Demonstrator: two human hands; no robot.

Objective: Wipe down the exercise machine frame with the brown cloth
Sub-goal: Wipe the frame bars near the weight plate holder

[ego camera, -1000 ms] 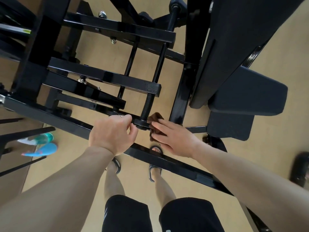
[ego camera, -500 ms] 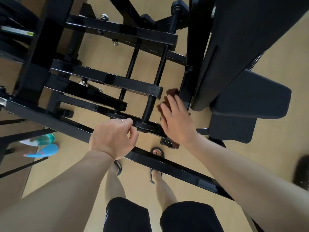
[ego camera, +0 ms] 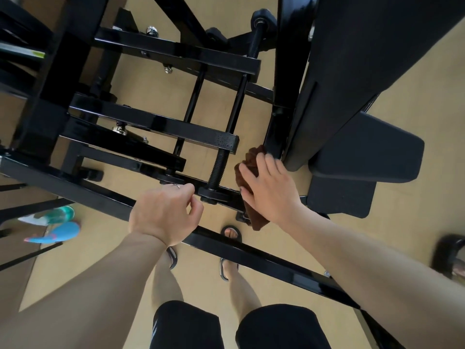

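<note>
While the right hand [ego camera: 270,188] presses the brown cloth [ego camera: 251,172] flat against a black upright of the exercise machine frame [ego camera: 156,123], just right of the threaded adjustment rod [ego camera: 219,167], the wiping looks to be in mid-course rather than near its end. The fingers of that hand lie fairly straight over the cloth, with the thumb along its near edge, so the cloth is held by pressure more than by a tight grip; its top corner peeks out beyond the fingertips and its lower end hangs below the wrist. The left hand [ego camera: 164,214] is curled on the long diagonal frame bar [ego camera: 264,258], apparently gripping it to steady the body, though the fingers wrap out of sight behind the bar. As a judgement, only the small stretch around the rod's base is under the cloth; nothing shows which bars are already clean, and the far crossbars [ego camera: 176,51], the left-hand members and the diagonal bar appear to remain. No container is in view; the only loose things are a pair of teal and blue shoes [ego camera: 54,226] on the floor at the left, and the black seat pad [ego camera: 367,152] stands at the right.
</note>
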